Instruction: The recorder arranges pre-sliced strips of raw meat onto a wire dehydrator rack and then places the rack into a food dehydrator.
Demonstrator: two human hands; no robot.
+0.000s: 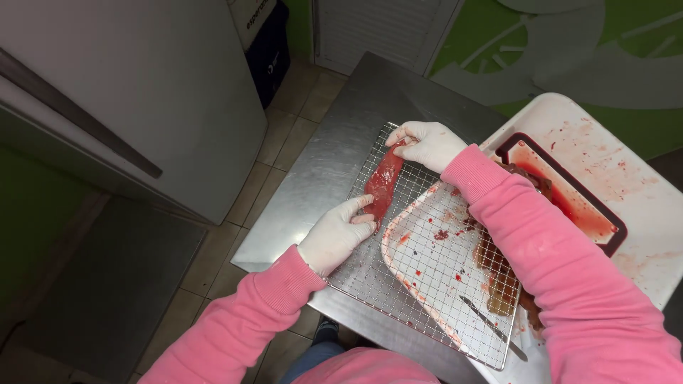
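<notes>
**Materials and finishes we see**

We see a wet, glossy strip of red raw meat on a shiny wire-mesh rack. The steel table looks brushed and dull. Both hands, left and right, wear matt white rubbery gloves; the pink sleeves are soft cloth. The white plastic board is smooth and smeared red.

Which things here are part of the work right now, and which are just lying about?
In hand:
left hand and right hand, gloved, each holding an end of the meat strip
wire rack under it

Lying about:
knife
dark-rimmed tray
white cutting board
</notes>
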